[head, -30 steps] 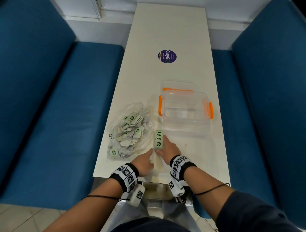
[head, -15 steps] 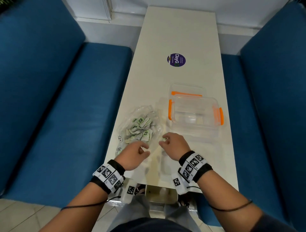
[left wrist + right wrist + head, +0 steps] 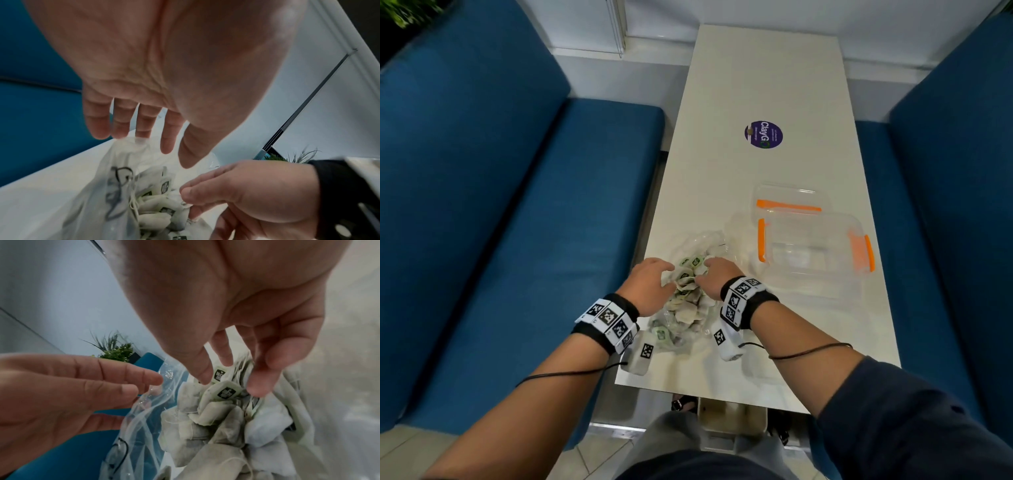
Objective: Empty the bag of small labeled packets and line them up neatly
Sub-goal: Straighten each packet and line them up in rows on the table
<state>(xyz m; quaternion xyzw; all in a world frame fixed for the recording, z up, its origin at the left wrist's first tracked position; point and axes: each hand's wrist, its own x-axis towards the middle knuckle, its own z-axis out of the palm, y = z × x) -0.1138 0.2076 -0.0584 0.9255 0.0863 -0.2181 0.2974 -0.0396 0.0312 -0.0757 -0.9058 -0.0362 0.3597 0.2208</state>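
Observation:
A clear plastic bag point(image 3: 686, 310) full of small packets with green and black labels lies on the white table point(image 3: 756, 85) near its front edge. My left hand point(image 3: 664, 271) is at the bag's left side, and in the left wrist view its straight fingers point(image 3: 141, 129) touch the plastic rim point(image 3: 131, 142). My right hand point(image 3: 705, 271) reaches into the bag's mouth. In the right wrist view its thumb and forefinger point(image 3: 258, 386) pinch one labeled packet point(image 3: 225, 391) on top of the pile point(image 3: 216, 421).
A clear box with orange latches point(image 3: 815, 246) stands to the right of the bag, with its lid point(image 3: 787, 200) just behind. Farther along the table is a round purple sticker point(image 3: 763, 134). Blue benches point(image 3: 534, 222) flank the table on both sides.
Both hands have moved from the table's near end onto the bag. The right hand left the short row of packets and now reaches into the bag's mouth.

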